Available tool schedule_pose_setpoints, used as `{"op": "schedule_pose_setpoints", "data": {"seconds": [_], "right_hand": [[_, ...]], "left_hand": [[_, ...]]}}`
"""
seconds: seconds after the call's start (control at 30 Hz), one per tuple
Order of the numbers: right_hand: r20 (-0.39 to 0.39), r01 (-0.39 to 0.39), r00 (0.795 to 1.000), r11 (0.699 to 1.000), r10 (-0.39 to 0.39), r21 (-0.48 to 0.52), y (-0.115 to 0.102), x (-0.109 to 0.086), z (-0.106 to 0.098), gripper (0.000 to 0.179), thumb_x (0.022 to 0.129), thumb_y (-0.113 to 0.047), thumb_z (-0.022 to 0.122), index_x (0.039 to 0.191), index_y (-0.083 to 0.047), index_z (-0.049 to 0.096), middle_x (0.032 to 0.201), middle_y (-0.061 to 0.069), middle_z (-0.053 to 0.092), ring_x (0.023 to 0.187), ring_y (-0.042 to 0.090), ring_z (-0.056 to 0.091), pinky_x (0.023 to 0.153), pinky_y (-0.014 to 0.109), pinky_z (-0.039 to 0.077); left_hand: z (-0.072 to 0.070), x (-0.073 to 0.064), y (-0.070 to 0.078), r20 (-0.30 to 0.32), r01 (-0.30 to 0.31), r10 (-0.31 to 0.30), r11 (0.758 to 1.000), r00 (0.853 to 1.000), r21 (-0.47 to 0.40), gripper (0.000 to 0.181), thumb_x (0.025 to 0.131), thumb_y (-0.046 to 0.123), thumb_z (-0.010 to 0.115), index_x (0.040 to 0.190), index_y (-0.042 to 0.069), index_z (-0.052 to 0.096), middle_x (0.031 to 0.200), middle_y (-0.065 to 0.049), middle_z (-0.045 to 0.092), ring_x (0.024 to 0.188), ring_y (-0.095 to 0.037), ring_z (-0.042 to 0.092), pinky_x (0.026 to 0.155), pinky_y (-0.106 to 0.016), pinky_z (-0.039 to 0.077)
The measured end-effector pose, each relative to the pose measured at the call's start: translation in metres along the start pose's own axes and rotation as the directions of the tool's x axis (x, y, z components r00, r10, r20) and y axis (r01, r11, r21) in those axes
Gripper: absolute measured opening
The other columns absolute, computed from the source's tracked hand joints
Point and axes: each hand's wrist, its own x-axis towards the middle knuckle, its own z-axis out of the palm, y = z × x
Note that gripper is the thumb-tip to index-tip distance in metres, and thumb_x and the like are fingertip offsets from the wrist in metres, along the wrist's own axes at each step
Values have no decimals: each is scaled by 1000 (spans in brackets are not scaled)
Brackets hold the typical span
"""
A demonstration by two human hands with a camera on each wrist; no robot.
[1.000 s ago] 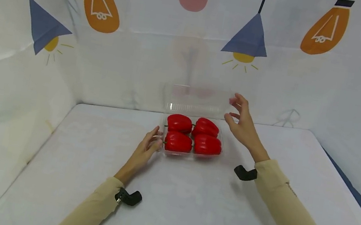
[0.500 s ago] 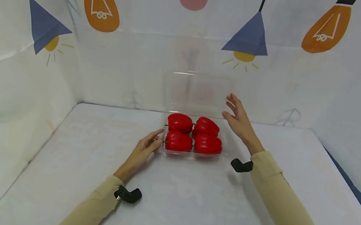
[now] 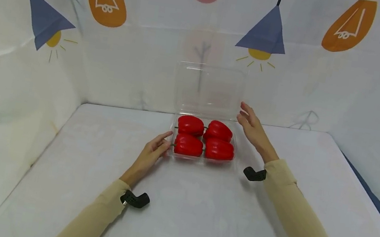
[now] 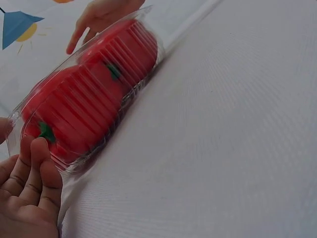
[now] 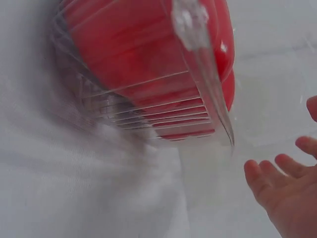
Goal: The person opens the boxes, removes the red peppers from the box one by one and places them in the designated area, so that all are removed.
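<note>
A clear plastic clamshell container stands toward the table's back edge with its lid raised behind it. Several red bell peppers with green stems fill its base in two rows. At the container's left end is my left hand, its fingertips against the clear wall and the fingers loosely extended. My right hand hovers beside the back right corner, close to the lid's right edge. In the right wrist view, its fingers are spread apart from the container and hold nothing.
The white table ends at a white fabric wall printed with lamps and bulbs, just behind the container. Black wrist devices sit at both cuffs.
The lid has swung from a low slant to more upright. My right hand has shifted slightly left and down beside it. My left hand stays at the container's left end.
</note>
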Motion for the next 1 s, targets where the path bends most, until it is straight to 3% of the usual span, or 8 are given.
{"op": "schedule_pose_setpoints", "data": {"seconds": [0.17, 0.4, 0.57, 0.77, 1.0], "right_hand": [[34, 80, 997, 983, -76, -163, -6, -17, 4, 48, 99, -24, 47, 143, -11, 33, 148, 11, 30, 139, 32, 26, 109, 58, 31], [185, 199, 971, 941, -152, -274, -13, -44, 15, 47, 93, -27, 58, 136, -14, 44, 135, 8, 45, 126, 28, 43, 103, 54, 40], [266, 228, 955, 897, -131, -379, -17, -57, 22, 49, 89, -34, 64, 133, -17, 48, 131, 4, 47, 121, 23, 44, 98, 50, 45], [304, 273, 943, 840, -137, -468, -24, -61, 31, 53, 87, -34, 67, 134, -17, 49, 132, 5, 47, 123, 23, 43, 98, 45, 47], [308, 276, 943, 815, -126, -511, -22, -64, 35, 58, 87, -34, 67, 139, -19, 46, 133, 5, 46, 125, 24, 43, 100, 46, 46]], "left_hand": [[0, -1, 2, 4, -15, 15, 1000, 1000, -17, 46, 97, 23, 53, 141, 13, 42, 90, 2, 51, 83, -5, 51, 75, -19, 50], [0, -2, 2, -5, -14, 14, 999, 1000, -37, 48, 97, 22, 53, 142, 13, 40, 88, 5, 51, 83, -3, 49, 75, -18, 50], [0, -2, 2, -6, -5, 4, 998, 1000, -62, 50, 97, 19, 52, 144, 12, 37, 89, 5, 51, 84, -2, 50, 74, -17, 50], [-1, -2, 4, 4, -7, 7, 998, 1000, -58, 52, 97, 20, 51, 145, 10, 35, 90, 5, 50, 84, -2, 49, 75, -16, 50], [0, -4, 6, 9, 17, -16, 997, 1000, -78, 51, 96, 21, 54, 144, 13, 37, 88, 5, 51, 81, -2, 50, 73, -15, 48]]}}
